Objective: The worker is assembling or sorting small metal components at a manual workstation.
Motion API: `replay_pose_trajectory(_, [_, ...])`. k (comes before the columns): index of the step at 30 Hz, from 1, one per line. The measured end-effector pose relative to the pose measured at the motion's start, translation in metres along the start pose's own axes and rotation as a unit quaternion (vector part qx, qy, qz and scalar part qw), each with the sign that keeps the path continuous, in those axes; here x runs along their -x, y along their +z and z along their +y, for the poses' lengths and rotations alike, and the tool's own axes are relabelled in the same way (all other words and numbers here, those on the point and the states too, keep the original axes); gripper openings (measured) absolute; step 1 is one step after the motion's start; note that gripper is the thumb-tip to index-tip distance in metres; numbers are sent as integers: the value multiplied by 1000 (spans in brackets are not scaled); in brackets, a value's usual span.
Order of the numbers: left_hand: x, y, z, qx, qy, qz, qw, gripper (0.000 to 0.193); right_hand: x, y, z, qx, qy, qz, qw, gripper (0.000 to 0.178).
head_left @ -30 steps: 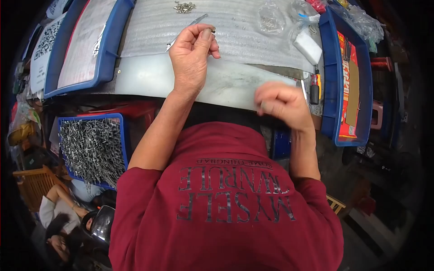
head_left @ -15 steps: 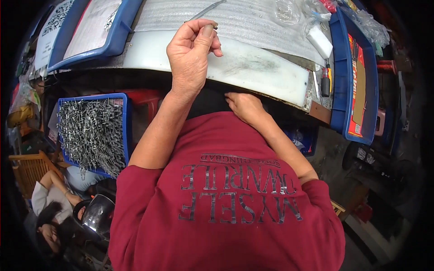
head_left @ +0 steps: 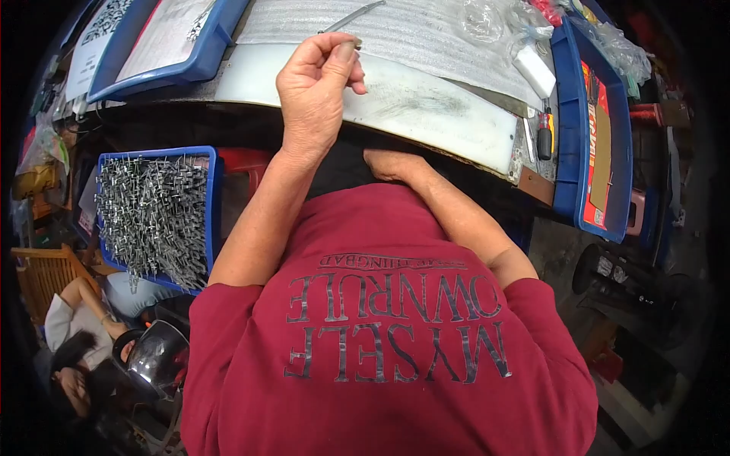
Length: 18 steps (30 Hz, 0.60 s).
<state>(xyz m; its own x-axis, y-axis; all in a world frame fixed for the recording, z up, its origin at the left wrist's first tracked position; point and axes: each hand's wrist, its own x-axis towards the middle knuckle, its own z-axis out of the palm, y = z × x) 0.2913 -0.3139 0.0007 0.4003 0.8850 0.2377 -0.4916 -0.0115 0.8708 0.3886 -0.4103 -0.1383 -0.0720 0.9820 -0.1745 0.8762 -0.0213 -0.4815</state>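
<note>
My left hand (head_left: 315,87) is raised over the front edge of the table, thumb and forefinger pinched together. A tiny dark bit shows at the fingertips, too small to name. Just beyond them a thin grey strip-like tool (head_left: 356,15) lies on the white foam sheet (head_left: 426,34). Under the hand runs a smooth white board (head_left: 441,110) with a grey smudge. My right hand (head_left: 391,163) is low at my lap, below the table edge. Its fingertips are hidden in dark shadow, so what it touches cannot be seen.
A blue bin (head_left: 213,220) heaped with small metal parts stands at my left. Blue trays (head_left: 201,68) (head_left: 566,114) flank the work surface. At right lie a screwdriver (head_left: 545,137) and a white block (head_left: 534,72). Another person (head_left: 76,327) sits at lower left.
My left hand has shifted slightly left, still pinched. My right hand has moved a little left, and its fingers are now less visible. The whole view has shifted slightly.
</note>
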Motion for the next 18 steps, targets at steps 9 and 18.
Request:
replay_pose_trajectory(9, [8, -23, 10, -2, 8, 35, 999, 12, -3, -45, -27, -32, 95, -247, 964, 18])
replay_pose_trajectory(18, [13, -23, 10, 28, -28, 42, 998, 11, 34, -45, -27, -17, 20, -15, 1000, 13])
